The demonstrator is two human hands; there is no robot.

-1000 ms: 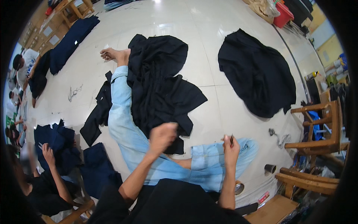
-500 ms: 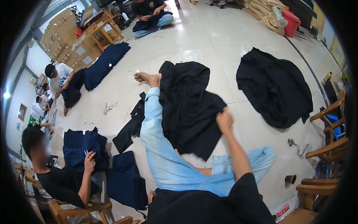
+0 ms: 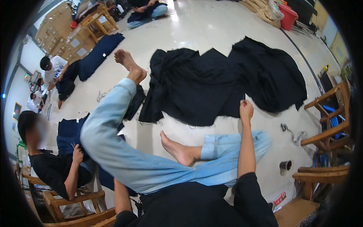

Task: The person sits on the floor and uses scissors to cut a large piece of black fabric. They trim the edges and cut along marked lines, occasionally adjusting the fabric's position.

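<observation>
My right hand (image 3: 246,109) pinches the corner of a large black cloth (image 3: 196,87) with frayed edges. The cloth lies spread on the tiled floor beyond my legs, and its right side meets or overlaps another black cloth pile (image 3: 270,75). My left forearm (image 3: 122,196) passes down beside my raised left thigh, which hides the hand. I sit on the floor in light blue jeans, left foot lifted, right leg folded in. Near my left shin, a smaller black cloth piece (image 3: 135,104) is partly covered by the leg.
At left, a seated person (image 3: 56,170) holds a small metal tool over dark blue cloth (image 3: 68,132). Wooden chairs (image 3: 329,140) stand at right, near a dark cup (image 3: 285,165) and thread scraps (image 3: 293,134). Farther back are cartons (image 3: 60,34), other seated people and a red bucket (image 3: 288,17).
The black cloth has been drawn out to the right, toward the other pile. My right hand has moved right and slightly up with its corner. My left leg has lifted off the cloth, swinging left.
</observation>
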